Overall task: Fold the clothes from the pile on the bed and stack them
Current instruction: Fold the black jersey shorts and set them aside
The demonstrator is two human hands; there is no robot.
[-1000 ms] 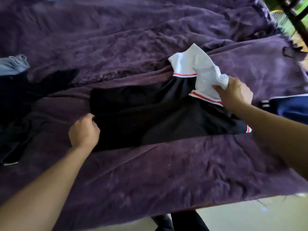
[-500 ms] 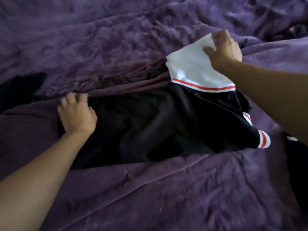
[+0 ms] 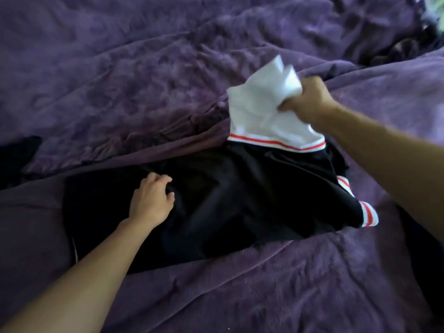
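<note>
The black sports garment with a white panel and red-striped trim [image 3: 228, 200] lies spread on the bed's crumpled purple plush blanket [image 3: 240, 296]. Its long axis runs left to right across the view, with the white end pointing right and away from the person. The right hand [image 3: 310, 102] grips the bunched white panel, raised off the bed. The left hand [image 3: 151, 203] rests on the black cloth with fingers loosely bent; I cannot tell if it pinches. A good fold likely means pinning the middle and bringing the white end over squarely.

Rumpled purple blanket [image 3: 125, 73] (plush, deeply creased)
</note>
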